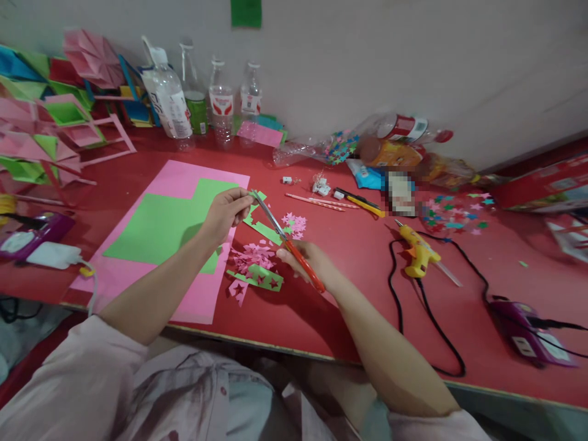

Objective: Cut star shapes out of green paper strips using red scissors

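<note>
My right hand [309, 264] grips a pair of scissors with red handles [303, 264], its blades pointing up and to the left. My left hand [228, 212] pinches a small green piece of paper [256, 194] at the blade tips. Below the blades lies a green paper strip [264, 230], beside a little pile of pink paper stars [294, 225]. Pink paper scraps [252, 257] and a green strip with star-shaped holes [261, 278] lie nearer to me. Under my left arm a green sheet [151, 223] rests on a larger pink sheet [195, 306].
A yellow glue gun [417, 251] with a black cord lies at right, near a purple power strip [528, 334]. Plastic bottles [223, 104] stand along the wall. A utility knife [362, 204] and coloured stars [454, 214] lie farther back. Folded paper models [50, 122] fill the left.
</note>
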### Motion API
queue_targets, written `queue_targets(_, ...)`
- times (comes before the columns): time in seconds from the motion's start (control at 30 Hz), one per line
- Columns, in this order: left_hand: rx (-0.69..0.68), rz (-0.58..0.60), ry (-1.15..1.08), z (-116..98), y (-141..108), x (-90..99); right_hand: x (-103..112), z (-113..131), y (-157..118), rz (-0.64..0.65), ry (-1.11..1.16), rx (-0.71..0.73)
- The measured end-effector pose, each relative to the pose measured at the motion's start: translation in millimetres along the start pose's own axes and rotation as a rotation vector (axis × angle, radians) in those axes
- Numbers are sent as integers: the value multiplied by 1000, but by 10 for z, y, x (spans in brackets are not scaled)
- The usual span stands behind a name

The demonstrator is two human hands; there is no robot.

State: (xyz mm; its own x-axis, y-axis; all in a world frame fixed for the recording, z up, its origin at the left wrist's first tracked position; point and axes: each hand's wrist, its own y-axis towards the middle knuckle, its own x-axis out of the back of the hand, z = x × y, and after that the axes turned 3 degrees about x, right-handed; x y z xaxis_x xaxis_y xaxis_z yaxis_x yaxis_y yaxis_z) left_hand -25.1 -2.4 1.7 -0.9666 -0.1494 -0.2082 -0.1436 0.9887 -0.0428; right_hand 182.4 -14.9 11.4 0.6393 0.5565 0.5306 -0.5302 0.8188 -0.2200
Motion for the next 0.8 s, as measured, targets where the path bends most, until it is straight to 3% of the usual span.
queue_targets(0.8, 13, -5, -13, -6, 9, 5, -89, -19, 33, 16, 262, -116)
